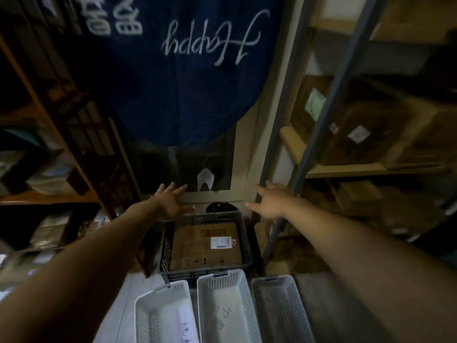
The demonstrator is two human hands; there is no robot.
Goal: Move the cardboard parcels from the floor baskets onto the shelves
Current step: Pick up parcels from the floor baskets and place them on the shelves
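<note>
Far left: dark wooden shelves (49, 194), blurry, stuffed with wrapped bundles too dim to name.

Next, reaching forward from the bottom left corner: bare left arm, ending in the left hand (170, 203). Fingers spread wide, palm down, holding nothing. Just above the far left corner of the dark basket (165, 246); hard to tell if touching the rim.

In the middle, on the floor: that dark basket, with mesh sides. Inside, lying flat: one cardboard parcel (206, 246), brown, with a white label (220, 243) near its far right part and small printed marks along the near edge. Nothing gripping the parcel.

Behind the basket: a small black lump (218, 206) on the floor, too dark to name. Above that, hanging down: a big blue cloth (178, 90) with white writing, seen upside down.

Closer in, side by side in a row on the floor: three light plastic baskets. Left white one (163, 315) with a paper slip with handwriting inside. Middle white one (227, 305) with writing on its bottom. Right grey one (279, 308), no parcel seen inside.

Further right: bare right arm, from the bottom right corner, ending in the right hand (270, 201). Fingers spread, holding nothing, just past the far right corner of the dark basket, near a grey metal post (329, 95).

Far right: pale wooden shelves (346, 169) holding brown cardboard boxes (371, 134) with white labels, blurry.
</note>
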